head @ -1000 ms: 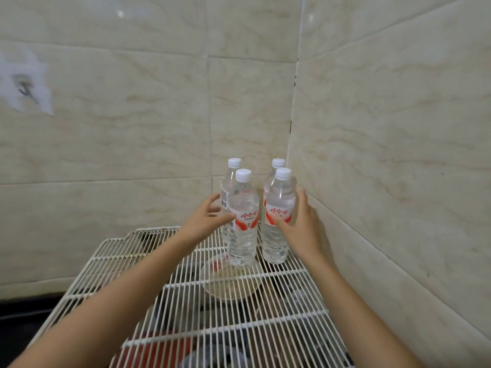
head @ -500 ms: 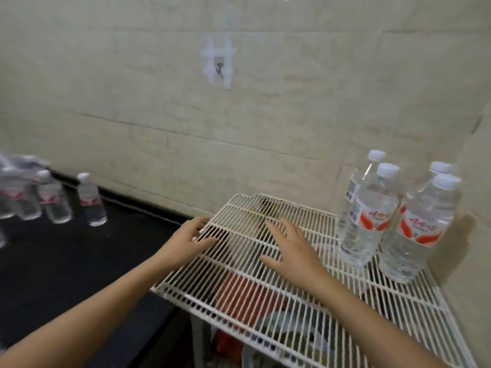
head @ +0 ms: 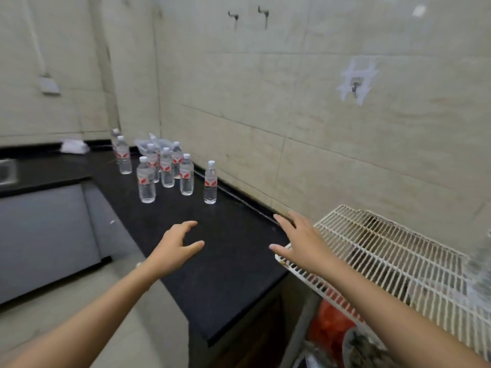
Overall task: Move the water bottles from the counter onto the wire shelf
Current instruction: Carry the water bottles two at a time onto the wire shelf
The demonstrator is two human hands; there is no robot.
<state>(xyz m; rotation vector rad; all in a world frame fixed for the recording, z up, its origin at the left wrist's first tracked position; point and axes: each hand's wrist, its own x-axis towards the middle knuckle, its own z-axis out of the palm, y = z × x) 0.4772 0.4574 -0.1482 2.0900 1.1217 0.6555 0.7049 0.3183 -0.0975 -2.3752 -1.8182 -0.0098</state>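
Several clear water bottles point(head: 166, 171) with white caps and red labels stand in a cluster on the black counter point(head: 225, 261) near the far corner. One bottle point(head: 210, 182) stands apart, closest to me, by the wall. My left hand point(head: 177, 243) hovers over the counter, fingers loosely spread, holding nothing. My right hand point(head: 299, 241) is flat and spread above the left corner of the white wire shelf point(head: 393, 256). A blurred bottle point(head: 481, 274) shows at the shelf's right edge.
Tiled walls run behind the counter and shelf, with hooks point(head: 261, 13) high up. A sink edge point(head: 6, 172) lies at far left, a white cloth point(head: 74, 146) in the back corner. Red items point(head: 329, 325) sit under the shelf.
The view has swung left from the shelf to the counter. Both hands left the shelved bottles and moved left, now empty over the counter and the shelf's corner.
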